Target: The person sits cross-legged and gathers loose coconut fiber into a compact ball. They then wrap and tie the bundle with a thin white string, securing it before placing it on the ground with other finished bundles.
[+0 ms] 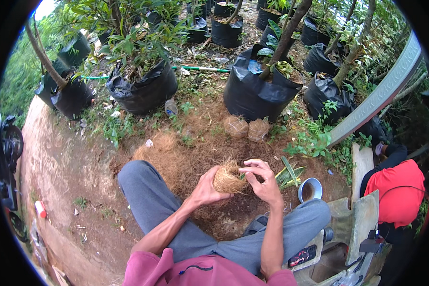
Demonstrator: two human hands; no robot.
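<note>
My left hand cups a rough ball of brown coconut fibre from its left side and below. A bit of green shows at the ball's right edge. My right hand is at that edge, thumb and fingers apart, fingertips at the loose strands; whether they touch the strands is hard to tell. Past the ball stand two fibre balls wound with pale string, a left one and a right one. A heap of loose coconut fibre lies left of my hands. Cut green-and-yellow leaves lie to the right.
A pale round container stands by my right knee. Large black grow bags with trees stand ahead. A phone lies on a slab at the lower right. A person in a red top bends at the far right. A curved grey strip slants across the right.
</note>
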